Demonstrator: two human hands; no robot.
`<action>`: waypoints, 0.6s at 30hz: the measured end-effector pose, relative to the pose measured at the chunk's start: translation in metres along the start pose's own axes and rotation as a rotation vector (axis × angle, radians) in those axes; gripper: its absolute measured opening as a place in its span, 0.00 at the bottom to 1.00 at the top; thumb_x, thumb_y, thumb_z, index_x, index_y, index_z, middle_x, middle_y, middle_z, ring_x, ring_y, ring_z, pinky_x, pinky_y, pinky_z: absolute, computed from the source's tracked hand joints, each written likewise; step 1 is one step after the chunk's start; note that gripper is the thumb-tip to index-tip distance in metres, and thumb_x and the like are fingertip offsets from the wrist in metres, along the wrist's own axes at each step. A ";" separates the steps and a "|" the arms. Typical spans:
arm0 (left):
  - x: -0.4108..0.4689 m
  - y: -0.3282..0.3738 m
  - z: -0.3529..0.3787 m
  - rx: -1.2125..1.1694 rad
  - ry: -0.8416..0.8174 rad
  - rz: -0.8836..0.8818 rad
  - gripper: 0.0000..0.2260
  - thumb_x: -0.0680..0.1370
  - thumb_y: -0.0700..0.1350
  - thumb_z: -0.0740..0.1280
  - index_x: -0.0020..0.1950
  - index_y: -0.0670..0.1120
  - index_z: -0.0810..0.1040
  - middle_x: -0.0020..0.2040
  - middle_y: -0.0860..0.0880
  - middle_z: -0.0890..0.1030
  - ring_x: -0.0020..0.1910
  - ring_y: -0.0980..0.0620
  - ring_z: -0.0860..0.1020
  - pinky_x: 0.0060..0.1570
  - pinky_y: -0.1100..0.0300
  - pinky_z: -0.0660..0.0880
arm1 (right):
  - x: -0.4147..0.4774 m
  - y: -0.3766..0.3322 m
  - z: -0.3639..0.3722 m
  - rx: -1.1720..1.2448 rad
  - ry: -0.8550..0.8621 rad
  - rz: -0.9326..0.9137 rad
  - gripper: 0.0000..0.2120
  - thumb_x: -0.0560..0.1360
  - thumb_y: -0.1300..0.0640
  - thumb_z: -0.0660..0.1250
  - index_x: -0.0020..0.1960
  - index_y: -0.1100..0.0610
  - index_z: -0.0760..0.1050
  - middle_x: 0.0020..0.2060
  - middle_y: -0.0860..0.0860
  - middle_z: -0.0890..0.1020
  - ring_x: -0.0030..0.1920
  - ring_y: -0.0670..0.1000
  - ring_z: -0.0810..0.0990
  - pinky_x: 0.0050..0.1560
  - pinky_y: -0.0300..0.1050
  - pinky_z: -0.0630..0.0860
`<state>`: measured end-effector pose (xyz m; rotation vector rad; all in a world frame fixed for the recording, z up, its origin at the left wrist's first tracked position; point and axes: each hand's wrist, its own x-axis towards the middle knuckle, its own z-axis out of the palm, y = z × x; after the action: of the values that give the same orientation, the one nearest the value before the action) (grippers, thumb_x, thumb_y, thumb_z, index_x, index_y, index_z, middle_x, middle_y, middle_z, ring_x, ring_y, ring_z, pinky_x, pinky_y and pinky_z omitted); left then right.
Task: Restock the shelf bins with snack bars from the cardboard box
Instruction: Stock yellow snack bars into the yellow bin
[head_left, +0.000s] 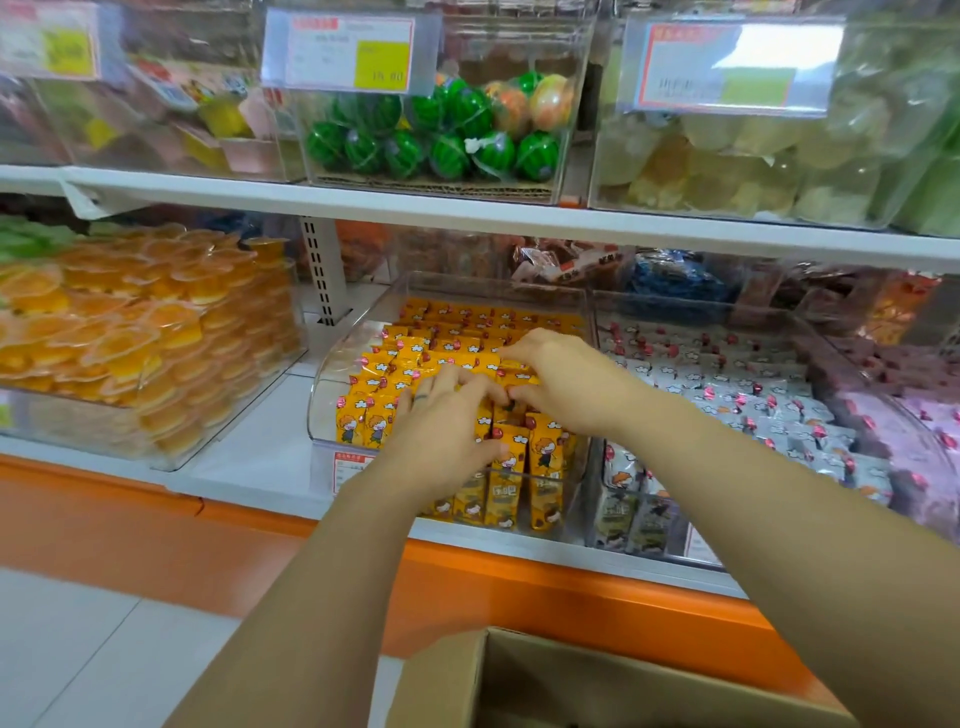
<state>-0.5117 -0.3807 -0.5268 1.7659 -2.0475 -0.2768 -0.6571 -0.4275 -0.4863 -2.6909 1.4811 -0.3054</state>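
Both hands meet inside one clear bin (332, 371). The left hand (441, 418) grips a cluster of upright yellow snack bars (467, 322), and the right hand (563, 384) pinches into the same rows, fingertips touching. The bars are too many to count. Just right, a second bin (691, 309) holds grey-white bars (727, 400). To the left, a third bin (223, 447) holds orange jelly cups (130, 332). One cardboard box (571, 686) sits open below.
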 end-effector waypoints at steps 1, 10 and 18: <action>0.000 0.000 0.000 0.005 0.007 -0.001 0.21 0.73 0.52 0.71 0.64 0.57 0.68 0.64 0.53 0.65 0.67 0.49 0.64 0.71 0.43 0.57 | -0.003 0.003 -0.004 -0.007 0.018 -0.007 0.23 0.77 0.51 0.65 0.71 0.51 0.68 0.68 0.52 0.72 0.67 0.55 0.70 0.67 0.54 0.66; 0.003 0.004 -0.002 0.105 -0.115 0.023 0.35 0.75 0.53 0.67 0.76 0.60 0.50 0.77 0.53 0.56 0.77 0.51 0.49 0.73 0.37 0.44 | -0.029 0.014 -0.006 -0.064 -0.098 0.008 0.32 0.72 0.43 0.69 0.72 0.45 0.63 0.70 0.45 0.70 0.72 0.50 0.64 0.74 0.61 0.45; 0.002 0.002 -0.003 0.102 -0.096 0.041 0.30 0.75 0.53 0.68 0.74 0.61 0.59 0.75 0.56 0.60 0.76 0.52 0.50 0.71 0.37 0.42 | -0.037 0.012 -0.005 -0.206 -0.082 0.032 0.11 0.71 0.42 0.69 0.51 0.44 0.77 0.55 0.45 0.77 0.70 0.49 0.63 0.71 0.63 0.35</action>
<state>-0.5124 -0.3823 -0.5230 1.7996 -2.1986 -0.2531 -0.6878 -0.4026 -0.4889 -2.7909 1.6120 -0.0414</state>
